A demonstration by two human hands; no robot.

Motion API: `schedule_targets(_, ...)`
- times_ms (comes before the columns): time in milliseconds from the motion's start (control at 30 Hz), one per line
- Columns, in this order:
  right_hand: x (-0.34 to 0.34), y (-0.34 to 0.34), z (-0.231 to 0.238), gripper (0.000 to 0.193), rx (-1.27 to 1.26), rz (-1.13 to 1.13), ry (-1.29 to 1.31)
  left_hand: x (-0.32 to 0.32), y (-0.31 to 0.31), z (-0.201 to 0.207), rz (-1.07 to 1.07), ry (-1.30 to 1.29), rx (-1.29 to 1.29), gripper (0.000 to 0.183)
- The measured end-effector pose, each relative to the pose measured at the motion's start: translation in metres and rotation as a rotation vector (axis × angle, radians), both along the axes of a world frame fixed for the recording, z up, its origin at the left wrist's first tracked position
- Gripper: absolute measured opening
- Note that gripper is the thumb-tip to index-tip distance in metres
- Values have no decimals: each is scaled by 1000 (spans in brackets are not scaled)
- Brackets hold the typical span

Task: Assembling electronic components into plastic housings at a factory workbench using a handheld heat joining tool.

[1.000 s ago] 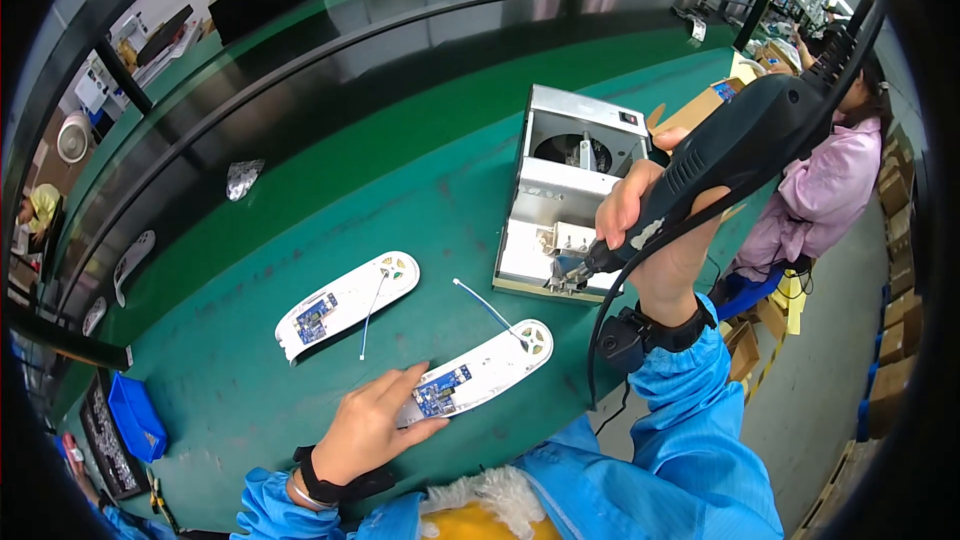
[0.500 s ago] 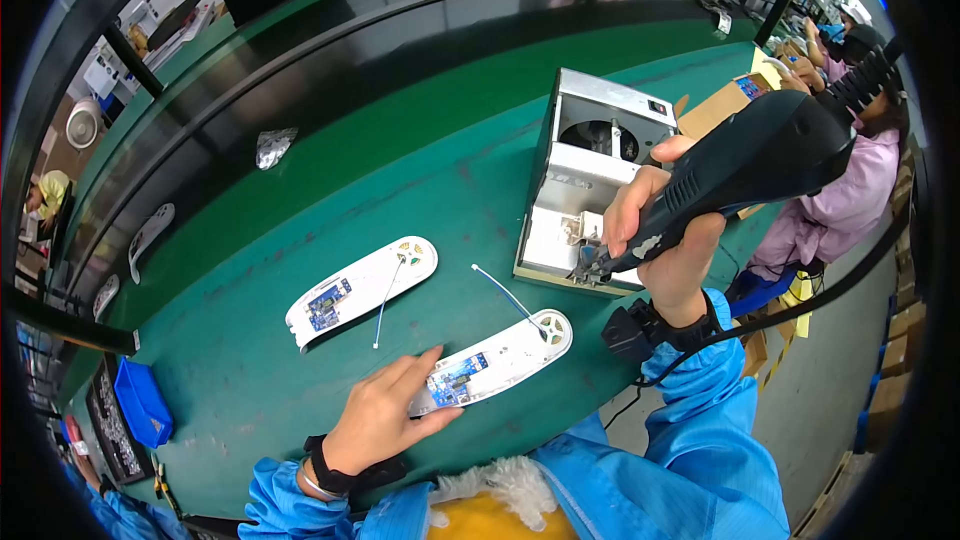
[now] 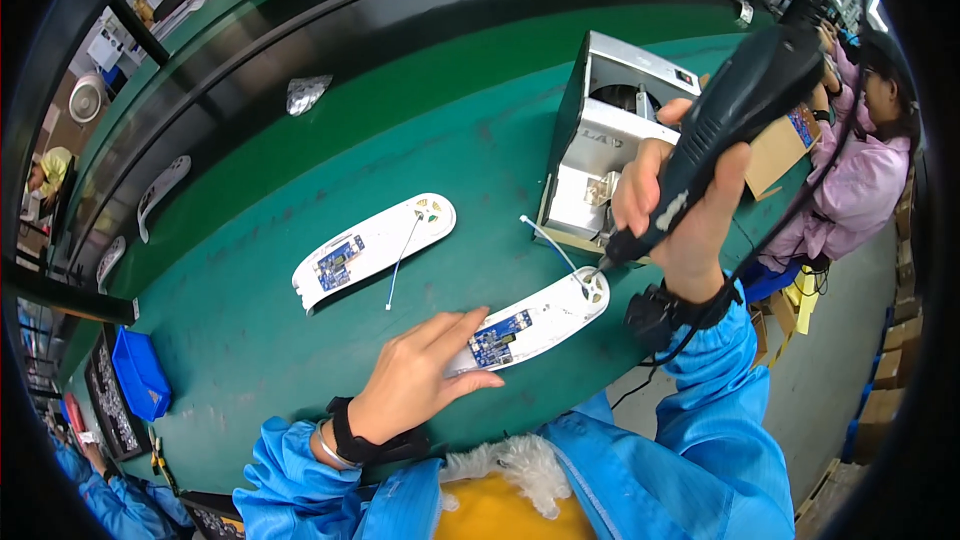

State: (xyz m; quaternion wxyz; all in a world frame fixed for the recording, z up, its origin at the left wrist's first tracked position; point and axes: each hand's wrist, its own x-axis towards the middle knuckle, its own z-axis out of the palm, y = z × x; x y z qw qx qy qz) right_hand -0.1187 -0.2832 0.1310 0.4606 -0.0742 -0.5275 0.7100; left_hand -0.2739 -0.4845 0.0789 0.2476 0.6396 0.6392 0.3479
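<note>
My left hand (image 3: 412,377) grips the left end of the near white plastic shell (image 3: 552,316), thumb along its near edge and fingers over its far edge. The shell lies on the green table, with a blue circuit board (image 3: 500,337) and a thin cable (image 3: 545,238) at its round end. In my right hand (image 3: 700,230) is a black electric screwdriver (image 3: 735,105), tilted, its tip down at the shell's round end. Whether the tip touches a screw is too small to tell. Farther off lies a second white shell (image 3: 395,237), with its own blue board and cable.
A metal box machine (image 3: 580,150) stands just beyond the screwdriver. At the left are a blue bin (image 3: 140,375) and a black tray (image 3: 110,400). Past the table lie a silver bag (image 3: 307,94) and more white shells. A co-worker in pink (image 3: 850,175) sits at the right.
The screwdriver's tip has come from over the metal machine's front to the near shell's round end. My left hand stays on the same shell. The whole view has shifted slightly.
</note>
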Motion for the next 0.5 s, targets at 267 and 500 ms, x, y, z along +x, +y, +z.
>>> schedule_targets(267, -25, -50, -14, 75, 175, -1, -135, 1, -2, -6, 29, 2, 30, 56)
schedule_targets(500, -36, -57, -20, 81, -18, 37, -75, -2, -4, -9, 39, -17, 29, 55)
